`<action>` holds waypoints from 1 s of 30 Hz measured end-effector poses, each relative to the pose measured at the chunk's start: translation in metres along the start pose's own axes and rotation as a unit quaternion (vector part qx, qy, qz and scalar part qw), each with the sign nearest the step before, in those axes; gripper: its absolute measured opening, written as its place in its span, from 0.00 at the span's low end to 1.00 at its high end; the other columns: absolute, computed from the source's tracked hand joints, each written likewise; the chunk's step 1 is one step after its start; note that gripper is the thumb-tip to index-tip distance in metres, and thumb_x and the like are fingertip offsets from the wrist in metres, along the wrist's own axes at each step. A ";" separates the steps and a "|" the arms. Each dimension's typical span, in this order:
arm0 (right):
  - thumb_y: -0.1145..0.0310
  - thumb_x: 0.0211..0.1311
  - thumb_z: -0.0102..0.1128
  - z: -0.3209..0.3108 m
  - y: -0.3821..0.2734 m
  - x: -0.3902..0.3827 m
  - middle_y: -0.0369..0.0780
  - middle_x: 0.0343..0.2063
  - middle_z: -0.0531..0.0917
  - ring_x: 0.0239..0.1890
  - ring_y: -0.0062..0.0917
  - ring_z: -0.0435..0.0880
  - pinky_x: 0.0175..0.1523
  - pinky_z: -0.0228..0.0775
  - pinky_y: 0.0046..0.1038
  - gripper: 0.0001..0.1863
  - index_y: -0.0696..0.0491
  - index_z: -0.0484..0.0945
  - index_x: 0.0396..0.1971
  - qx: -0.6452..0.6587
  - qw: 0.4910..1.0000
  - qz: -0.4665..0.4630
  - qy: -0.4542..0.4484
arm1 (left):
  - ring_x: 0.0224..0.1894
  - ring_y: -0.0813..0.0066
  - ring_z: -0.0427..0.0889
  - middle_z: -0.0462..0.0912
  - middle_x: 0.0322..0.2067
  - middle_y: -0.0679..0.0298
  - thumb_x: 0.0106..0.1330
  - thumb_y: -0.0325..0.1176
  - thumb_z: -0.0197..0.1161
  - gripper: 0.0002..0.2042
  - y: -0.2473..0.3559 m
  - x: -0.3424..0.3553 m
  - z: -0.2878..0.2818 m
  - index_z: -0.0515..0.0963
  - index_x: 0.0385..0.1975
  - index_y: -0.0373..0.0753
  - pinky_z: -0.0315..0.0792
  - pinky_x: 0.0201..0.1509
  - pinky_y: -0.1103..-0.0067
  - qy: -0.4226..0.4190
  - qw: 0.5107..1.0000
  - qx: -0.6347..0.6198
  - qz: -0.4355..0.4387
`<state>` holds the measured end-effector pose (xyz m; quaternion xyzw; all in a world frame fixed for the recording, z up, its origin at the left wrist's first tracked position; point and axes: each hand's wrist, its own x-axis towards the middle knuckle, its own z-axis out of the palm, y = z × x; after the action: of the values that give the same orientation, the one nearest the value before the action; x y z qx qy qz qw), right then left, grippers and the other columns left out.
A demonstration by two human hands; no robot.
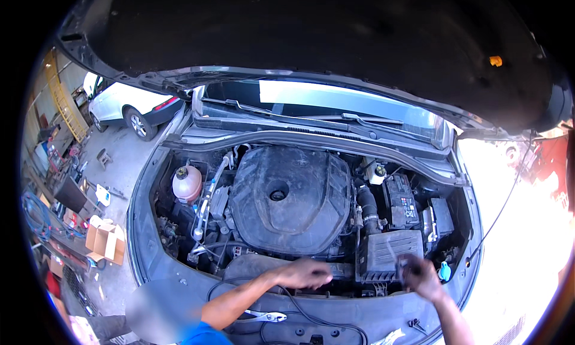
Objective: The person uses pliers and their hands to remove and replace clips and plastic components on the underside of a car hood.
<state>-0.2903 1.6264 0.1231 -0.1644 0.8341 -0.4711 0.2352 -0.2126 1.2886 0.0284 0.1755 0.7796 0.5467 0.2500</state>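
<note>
An open engine bay lies before me, with a black plastic engine cover (281, 219) in the middle. My left hand (302, 274) hovers over its front edge, fingers curled and smeared; what they hold, if anything, I cannot make out. My right hand (422, 276) is closed around a small dark object, blurred, at the front right corner of the air filter box (383, 249), near a blue filler cap (444, 271). Metal pliers (269, 316) and a black cable (326, 322) rest on the front panel below my hands.
The raised bonnet (311, 30) spans overhead. A battery (398, 201) sits at right, a coolant tank (187, 186) at left. Beyond stand a white car (117, 99), a yellow ladder (66, 108) and cardboard boxes (105, 240). A blurred patch hides the lower left.
</note>
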 end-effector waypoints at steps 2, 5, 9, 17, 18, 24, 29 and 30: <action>0.61 0.73 0.46 0.000 -0.051 0.047 0.36 0.25 0.80 0.18 0.16 0.76 0.23 0.69 0.19 0.18 0.60 0.74 0.51 0.049 0.998 -0.022 0.021 | 0.29 0.82 0.75 0.77 0.26 0.69 0.73 0.50 0.53 0.19 -0.035 0.045 -0.026 0.76 0.35 0.37 0.72 0.34 0.81 0.032 0.995 -0.099 0.007; 0.32 0.67 0.38 -0.003 -0.093 0.125 0.32 0.22 0.74 0.15 0.17 0.67 0.20 0.57 0.18 0.33 0.50 0.74 0.43 0.255 0.967 0.006 0.019 | 0.27 0.82 0.76 0.78 0.26 0.69 0.73 0.47 0.54 0.17 -0.106 0.112 -0.050 0.77 0.36 0.37 0.73 0.31 0.82 0.174 0.959 -0.220 0.028; 0.56 0.68 0.57 -0.010 -0.139 0.208 0.43 0.29 0.80 0.24 0.28 0.79 0.30 0.72 0.31 0.19 0.59 0.73 0.41 -0.138 0.958 -0.186 0.166 | 0.26 0.77 0.76 0.78 0.21 0.64 0.70 0.40 0.54 0.14 -0.135 0.132 -0.034 0.78 0.32 0.36 0.72 0.32 0.75 0.283 0.954 -0.096 0.010; 0.58 0.64 0.60 -0.019 -0.197 0.335 0.50 0.31 0.85 0.35 0.43 0.85 0.42 0.75 0.38 0.15 0.57 0.81 0.36 -0.349 0.807 -0.342 0.331 | 0.43 0.47 0.82 0.83 0.36 0.49 0.70 0.42 0.53 0.15 -0.125 0.110 -0.020 0.79 0.38 0.36 0.75 0.47 0.56 0.154 0.960 0.233 -0.030; 0.56 0.64 0.60 -0.010 -0.209 0.342 0.49 0.30 0.85 0.35 0.43 0.85 0.42 0.75 0.39 0.16 0.56 0.81 0.35 -0.371 0.774 -0.375 0.350 | 0.43 0.47 0.82 0.83 0.37 0.49 0.70 0.42 0.53 0.15 -0.122 0.110 -0.020 0.79 0.38 0.36 0.75 0.47 0.56 0.156 0.960 0.230 -0.036; 0.51 0.68 0.53 -0.012 -0.224 0.356 0.49 0.32 0.85 0.37 0.47 0.84 0.41 0.76 0.44 0.18 0.51 0.77 0.42 -0.401 0.751 -0.337 0.402 | 0.43 0.48 0.83 0.84 0.37 0.50 0.69 0.41 0.52 0.14 -0.129 0.111 -0.024 0.80 0.38 0.37 0.76 0.47 0.59 0.157 0.956 0.245 -0.044; 0.50 0.71 0.48 -0.010 -0.233 0.364 0.49 0.31 0.85 0.37 0.47 0.85 0.41 0.76 0.46 0.17 0.49 0.74 0.42 -0.432 0.717 -0.304 0.455 | 0.42 0.49 0.83 0.84 0.37 0.49 0.69 0.40 0.53 0.14 -0.128 0.108 -0.031 0.81 0.38 0.36 0.76 0.47 0.59 0.172 0.953 0.244 -0.050; 0.50 0.71 0.47 -0.009 -0.234 0.364 0.49 0.30 0.85 0.37 0.47 0.85 0.41 0.76 0.46 0.17 0.48 0.73 0.42 -0.440 0.709 -0.298 0.464 | 0.41 0.48 0.83 0.84 0.37 0.49 0.69 0.40 0.53 0.14 -0.129 0.107 -0.031 0.81 0.38 0.36 0.77 0.46 0.59 0.175 0.952 0.246 -0.050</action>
<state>-0.5870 1.3344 0.2427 -0.2500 0.8586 -0.1132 -0.4329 -0.3175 1.2797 -0.1053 0.0936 0.9294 0.3466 0.0855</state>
